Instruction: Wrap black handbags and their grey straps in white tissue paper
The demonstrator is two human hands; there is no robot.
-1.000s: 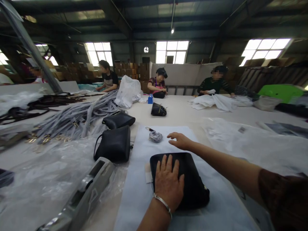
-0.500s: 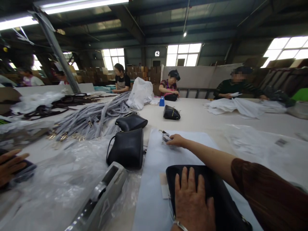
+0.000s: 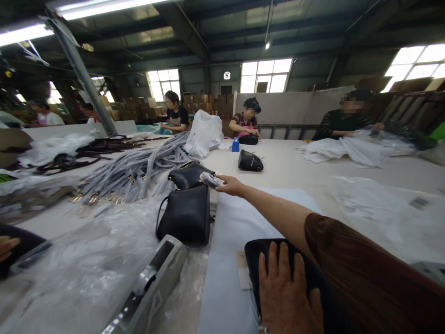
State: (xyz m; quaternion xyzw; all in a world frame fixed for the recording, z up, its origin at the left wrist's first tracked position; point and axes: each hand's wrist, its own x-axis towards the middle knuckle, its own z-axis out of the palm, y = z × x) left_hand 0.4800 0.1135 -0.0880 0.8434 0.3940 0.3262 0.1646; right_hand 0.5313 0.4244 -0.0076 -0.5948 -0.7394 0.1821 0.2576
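My left hand [image 3: 287, 285] lies flat with fingers spread on a black leather bag [image 3: 255, 250], pressing it on a white sheet [image 3: 225, 260]. A pale paper tag [image 3: 243, 270] sticks out at the bag's left edge. My right hand [image 3: 231, 185] reaches across and pinches a small plastic-wrapped bundle [image 3: 210, 180] with gold-coloured metal at its end; its contents are unclear. The bundle is held above the sheet's far left corner, in front of a black bag [image 3: 187, 175]. Nearer stands another black bag [image 3: 186, 218] with a wrist loop.
A grey tape dispenser [image 3: 149, 283] lies on clear plastic bags [image 3: 86, 250]. Plastic-wrapped straps [image 3: 135, 164] are heaped at the left. Another small black bag [image 3: 250, 160] stands farther off. A co-worker's hand [image 3: 7, 247] shows at the left edge; several people work across the table.
My right hand has lifted the wrapped bundle off the white sheet and carried it left and away from me, toward the black bags. My left hand stays on its bag.
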